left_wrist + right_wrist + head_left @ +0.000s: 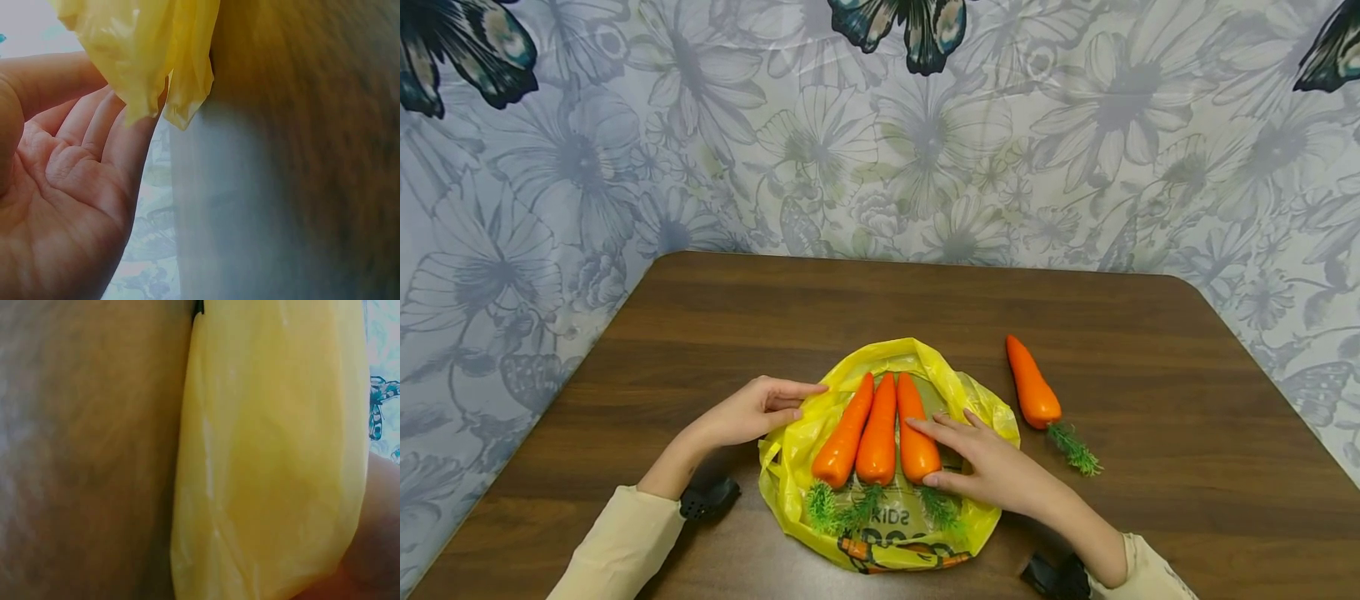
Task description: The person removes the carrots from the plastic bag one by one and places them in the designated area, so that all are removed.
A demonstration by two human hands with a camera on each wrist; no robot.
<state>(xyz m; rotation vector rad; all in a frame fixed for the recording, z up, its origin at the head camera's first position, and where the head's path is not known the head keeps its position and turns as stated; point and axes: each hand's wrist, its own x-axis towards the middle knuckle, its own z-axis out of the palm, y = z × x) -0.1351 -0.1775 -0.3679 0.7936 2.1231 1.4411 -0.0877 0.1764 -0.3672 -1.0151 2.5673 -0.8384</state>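
Note:
An opened yellow plastic bag (pixel 988 406) lies with its rim rolled out into a ring. Three orange carrots lie side by side in it: a left carrot (pixel 844 442), a middle carrot (pixel 877 442) and a right carrot (pixel 917 450), green tops towards me. My left hand (pixel 752 414) touches the bag's left rim with extended fingers; in the left wrist view yellow folds (pixel 140 50) hide its fingertips. Spread fingers of my right hand (pixel 992 462) rest on the right carrot, thumb near its thick end. The bag's side (pixel 269 450) fills much of the right wrist view.
A separate orange carrot (pixel 1033 387) with a green top lies on the brown wooden table (pixel 700 333), right of the bag. Behind the table stands a flower-patterned wall (pixel 820 167) with butterfly decorations. Black wrist devices (pixel 707 498) sit at both sleeves.

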